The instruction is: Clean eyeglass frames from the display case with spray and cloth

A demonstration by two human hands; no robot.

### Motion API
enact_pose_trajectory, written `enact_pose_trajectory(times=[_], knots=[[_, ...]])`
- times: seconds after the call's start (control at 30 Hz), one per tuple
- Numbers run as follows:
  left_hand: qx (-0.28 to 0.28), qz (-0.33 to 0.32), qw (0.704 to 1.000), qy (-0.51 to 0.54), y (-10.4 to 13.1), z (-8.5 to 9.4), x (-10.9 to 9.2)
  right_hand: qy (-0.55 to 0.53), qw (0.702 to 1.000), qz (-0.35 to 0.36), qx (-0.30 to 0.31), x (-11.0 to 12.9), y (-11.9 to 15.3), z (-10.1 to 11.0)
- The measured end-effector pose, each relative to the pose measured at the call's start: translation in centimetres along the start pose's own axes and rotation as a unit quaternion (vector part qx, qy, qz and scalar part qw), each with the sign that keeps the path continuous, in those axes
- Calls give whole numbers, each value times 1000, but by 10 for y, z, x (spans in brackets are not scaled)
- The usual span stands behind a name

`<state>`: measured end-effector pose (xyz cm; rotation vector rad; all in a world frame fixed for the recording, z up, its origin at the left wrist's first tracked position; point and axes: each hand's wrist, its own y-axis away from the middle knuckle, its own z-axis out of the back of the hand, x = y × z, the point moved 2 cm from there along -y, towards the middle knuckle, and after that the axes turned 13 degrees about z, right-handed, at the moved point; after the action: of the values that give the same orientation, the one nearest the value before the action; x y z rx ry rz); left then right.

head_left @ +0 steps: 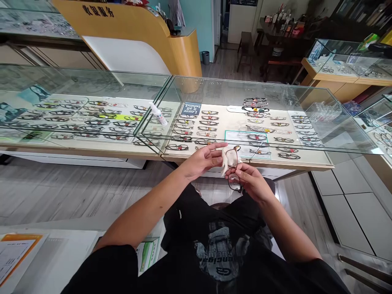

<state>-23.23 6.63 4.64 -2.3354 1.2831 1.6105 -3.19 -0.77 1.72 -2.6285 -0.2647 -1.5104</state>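
Note:
My left hand (pixel 211 157) pinches a crumpled white cloth (pixel 226 163) just in front of the glass showcase. Beside it, my right hand (pixel 248 179) grips a pair of dark-rimmed eyeglasses (pixel 234 183) near the middle of the frame. One lens is up against the cloth, and the other hangs lower, below my right fingers. Part of the cloth is hidden behind the upper lens. On the showcase's glass top, to the left of my hands, stands a small white spray bottle (pixel 158 114).
The glass showcase (pixel 275 87) holds rows of eyeglasses and a blue sign (pixel 191 109). Another glass case (pixel 76 73) adjoins on the left. Behind stands a yellow counter (pixel 185 57). At lower left, papers (pixel 15 257) lie on a white surface. A dark bench (pixel 246 47) is farther back.

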Motion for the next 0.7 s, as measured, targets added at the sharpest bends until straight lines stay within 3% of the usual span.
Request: enact_pose_trajectory(times=[0.2, 0.33, 0.5, 0.7], knots=[[-115, -82, 988, 55, -11, -19, 25, -8, 1000, 17, -3, -8, -3, -8], [-142, -102, 984, 35, -12, -26, 32, 32, 998, 57, -22, -12, -5, -9], [-112, -59, 992, -17, -7, -24, 30, 3, 1000, 18, 12, -17, -6, -13], [-11, -31, 999, -40, -8, -21, 21, -55, 998, -8, 10, -18, -7, -15]])
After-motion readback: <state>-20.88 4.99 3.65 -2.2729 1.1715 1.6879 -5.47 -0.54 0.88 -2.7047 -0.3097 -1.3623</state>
